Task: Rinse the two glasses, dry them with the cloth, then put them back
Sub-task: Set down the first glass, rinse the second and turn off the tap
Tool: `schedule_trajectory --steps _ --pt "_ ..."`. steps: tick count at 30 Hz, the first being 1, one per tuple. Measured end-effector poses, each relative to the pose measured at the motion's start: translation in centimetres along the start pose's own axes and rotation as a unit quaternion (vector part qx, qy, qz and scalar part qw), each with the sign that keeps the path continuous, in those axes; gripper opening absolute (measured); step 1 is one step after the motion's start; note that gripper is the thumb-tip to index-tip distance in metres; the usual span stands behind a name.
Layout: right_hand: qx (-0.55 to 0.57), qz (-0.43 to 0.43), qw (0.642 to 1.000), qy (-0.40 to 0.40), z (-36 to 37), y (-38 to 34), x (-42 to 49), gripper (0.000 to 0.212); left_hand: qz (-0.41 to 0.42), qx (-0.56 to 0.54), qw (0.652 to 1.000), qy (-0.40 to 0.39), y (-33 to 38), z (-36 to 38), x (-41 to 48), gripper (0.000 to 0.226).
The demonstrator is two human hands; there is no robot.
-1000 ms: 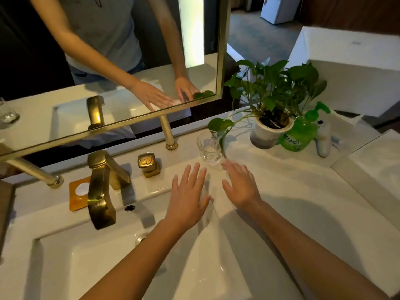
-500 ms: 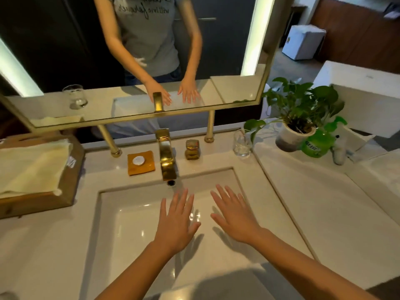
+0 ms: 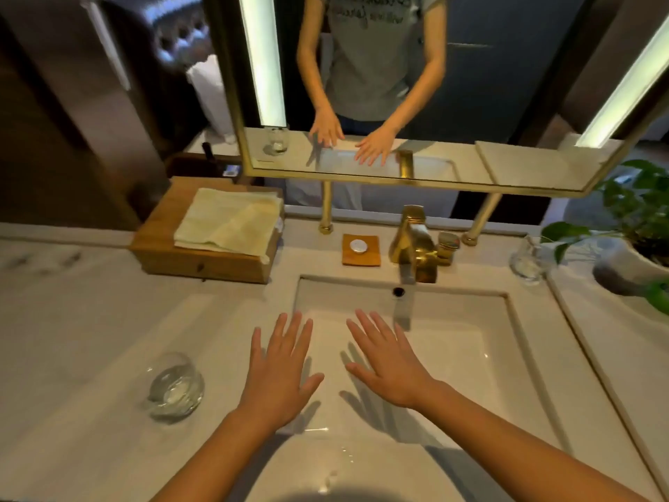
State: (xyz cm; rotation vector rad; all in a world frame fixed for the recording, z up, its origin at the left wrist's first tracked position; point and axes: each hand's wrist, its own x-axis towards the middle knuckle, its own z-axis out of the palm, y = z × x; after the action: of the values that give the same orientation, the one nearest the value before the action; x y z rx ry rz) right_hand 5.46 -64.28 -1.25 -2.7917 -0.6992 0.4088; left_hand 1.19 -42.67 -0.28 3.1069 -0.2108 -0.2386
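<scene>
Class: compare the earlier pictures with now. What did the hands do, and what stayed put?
The left hand and right hand moved left, from beside the glass by the potted plant to over the sink basin. Nothing was gripped or released; both stay flat and open. That glass and the faucet stayed put.

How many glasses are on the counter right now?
2: left glass left of the basin; right glass beside the plant pot; the mirror shows only a reflection.
</scene>
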Motion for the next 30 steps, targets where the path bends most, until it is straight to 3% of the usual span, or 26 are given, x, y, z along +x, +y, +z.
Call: schedule_trajectory --steps 7,11,15,22,30 --pt "-0.009 -0.075 0.997 -0.032 1.3 -7.2 3.9 0.091 -0.057 0.023 0.997 0.038 -9.9 -2.5 -5.0 0.078" --pt "0.005 -0.101 0.994 -0.051 2.6 -11.9 5.9 0.096 -0.068 -0.081 0.993 0.058 -13.1 -2.6 -8.1 0.075" --pt "0.031 -0.125 0.99 -0.06 4.1 -15.7 7.4 0.101 -0.072 -0.185 0.976 0.089 -14.0 -2.9 -10.1 0.048" --pt "0.093 -0.127 0.986 -0.062 6.8 -19.5 9.5 0.095 -0.075 -0.027 0.997 -0.015 -12.7 -1.9 -8.1 0.039" --pt "0.226 -0.107 0.968 -0.008 7.7 -19.1 8.7 0.062 -0.062 -0.018 0.996 -0.055 -11.1 -1.7 -7.0 0.028"
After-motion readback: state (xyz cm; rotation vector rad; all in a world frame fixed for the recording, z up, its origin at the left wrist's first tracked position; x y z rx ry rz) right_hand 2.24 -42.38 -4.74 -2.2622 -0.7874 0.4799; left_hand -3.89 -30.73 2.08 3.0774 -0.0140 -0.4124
